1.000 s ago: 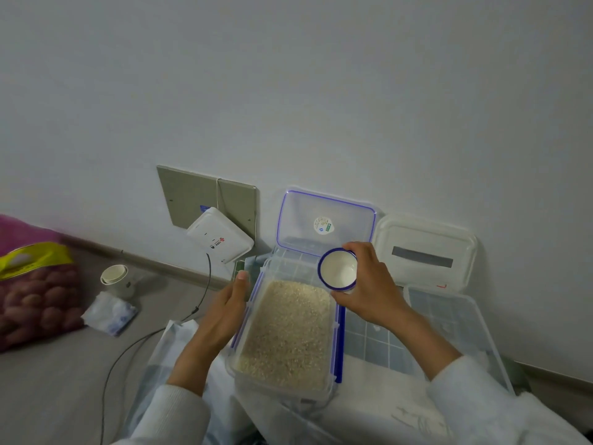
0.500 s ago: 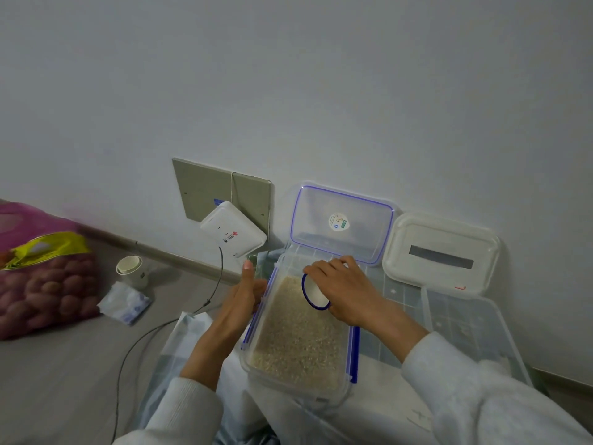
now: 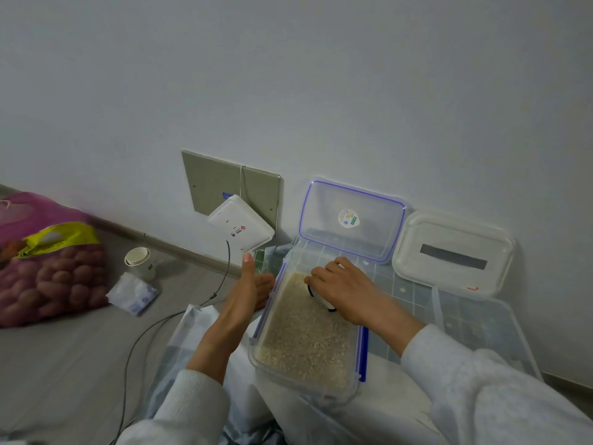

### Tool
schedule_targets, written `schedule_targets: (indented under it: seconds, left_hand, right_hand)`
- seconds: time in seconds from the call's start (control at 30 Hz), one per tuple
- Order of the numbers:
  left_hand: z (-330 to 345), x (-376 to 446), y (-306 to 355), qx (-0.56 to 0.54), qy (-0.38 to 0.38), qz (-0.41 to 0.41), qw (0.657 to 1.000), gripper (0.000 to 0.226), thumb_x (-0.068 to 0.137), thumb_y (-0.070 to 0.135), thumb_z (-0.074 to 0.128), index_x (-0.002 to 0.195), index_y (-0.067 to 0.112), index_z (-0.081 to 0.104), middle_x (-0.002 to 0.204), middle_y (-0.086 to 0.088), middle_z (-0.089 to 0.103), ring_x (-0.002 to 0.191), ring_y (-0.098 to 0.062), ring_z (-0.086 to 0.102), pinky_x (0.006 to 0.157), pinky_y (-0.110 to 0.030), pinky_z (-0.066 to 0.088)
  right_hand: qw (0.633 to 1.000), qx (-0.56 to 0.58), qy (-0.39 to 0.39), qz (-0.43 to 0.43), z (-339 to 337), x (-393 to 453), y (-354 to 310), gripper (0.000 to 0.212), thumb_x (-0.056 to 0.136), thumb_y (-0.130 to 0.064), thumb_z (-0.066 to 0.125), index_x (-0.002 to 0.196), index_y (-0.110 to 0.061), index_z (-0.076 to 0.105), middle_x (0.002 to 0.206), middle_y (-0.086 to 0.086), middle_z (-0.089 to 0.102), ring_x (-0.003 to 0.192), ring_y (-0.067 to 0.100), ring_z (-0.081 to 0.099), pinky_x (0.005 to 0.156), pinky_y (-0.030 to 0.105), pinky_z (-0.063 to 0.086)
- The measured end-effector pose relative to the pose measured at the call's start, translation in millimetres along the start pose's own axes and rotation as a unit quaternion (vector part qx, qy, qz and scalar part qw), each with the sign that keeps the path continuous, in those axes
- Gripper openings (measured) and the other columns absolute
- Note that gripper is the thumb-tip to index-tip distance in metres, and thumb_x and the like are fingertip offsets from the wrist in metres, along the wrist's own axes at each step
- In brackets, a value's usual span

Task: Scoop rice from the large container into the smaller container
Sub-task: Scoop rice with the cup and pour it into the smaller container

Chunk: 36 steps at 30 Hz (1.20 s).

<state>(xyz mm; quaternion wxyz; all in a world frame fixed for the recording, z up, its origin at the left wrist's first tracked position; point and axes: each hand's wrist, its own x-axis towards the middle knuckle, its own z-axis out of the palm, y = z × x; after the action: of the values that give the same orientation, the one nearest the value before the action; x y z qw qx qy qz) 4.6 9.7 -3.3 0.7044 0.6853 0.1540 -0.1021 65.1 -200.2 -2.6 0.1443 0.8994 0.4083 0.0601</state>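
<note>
Clear plastic, blue-clipped: the large rice container sits centre, its lid propped on the wall at twelve o'clock. Left hand lies flat-fingered against its nine o'clock wall. Right hand has its grip curled over the blue-rimmed scoop cup, pressed into the rice.
</note>
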Motion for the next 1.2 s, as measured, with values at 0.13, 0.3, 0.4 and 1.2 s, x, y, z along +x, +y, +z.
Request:
schedule_targets:
  seconds: [0.13, 0.3, 0.4, 1.2]
  left_hand:
    - [0.3, 0.6, -0.2, -0.008, 0.004, -0.004, 1.000, 0.107, 0.069, 0.081, 0.012, 0.134, 0.005, 0.051, 0.133, -0.015, 0.057, 0.108, -0.021, 0.058, 0.091, -0.030, 0.043]
    - [-0.2, 1.5, -0.6, -0.017, 0.005, -0.008, 1.000, 0.109, 0.066, 0.082, 0.012, 0.132, 0.006, 0.052, 0.131, -0.014, 0.059, 0.102, -0.019, 0.060, 0.086, -0.026, 0.045]
    - [-0.6, 1.7, -0.4, -0.024, 0.003, -0.007, 1.000, 0.110, 0.066, 0.083, 0.013, 0.132, 0.006, 0.052, 0.131, -0.014, 0.059, 0.097, -0.015, 0.061, 0.077, -0.021, 0.047]
    - [1.9, 2.5, -0.3, -0.008, 0.017, 0.005, 1.000, 0.097, 0.083, 0.075, 0.006, 0.130, 0.005, 0.055, 0.127, -0.016, 0.062, 0.097, -0.016, 0.062, 0.076, -0.022, 0.047]
  right_hand:
    - [1.000, 0.015, 0.007, -0.022, -0.3, 0.7, -6.3, 0.040, 0.088, -0.011, 0.062, 0.127, -0.016, 0.053, 0.117, 0.005, 0.060, 0.099, 0.027, 0.057, 0.095, 0.040, 0.037]
    - [0.999, -0.002, 0.006, -0.054, 5.0, 2.4, -16.9, 0.049, 0.088, -0.014, 0.067, 0.134, -0.017, 0.051, 0.121, 0.004, 0.062, 0.103, 0.026, 0.058, 0.098, 0.040, 0.041]
    - [0.998, 0.002, 0.003, -0.063, 7.1, 0.9, -24.8, 0.050, 0.088, -0.013, 0.066, 0.134, -0.015, 0.049, 0.119, 0.006, 0.062, 0.101, 0.026, 0.059, 0.097, 0.042, 0.041]
    - [0.906, 0.418, -0.054, 0.049, 0.3, -21.7, -22.8, 0.076, 0.069, -0.047, 0.082, 0.134, -0.031, 0.047, 0.132, -0.013, 0.054, 0.119, 0.006, 0.050, 0.102, 0.028, 0.044]
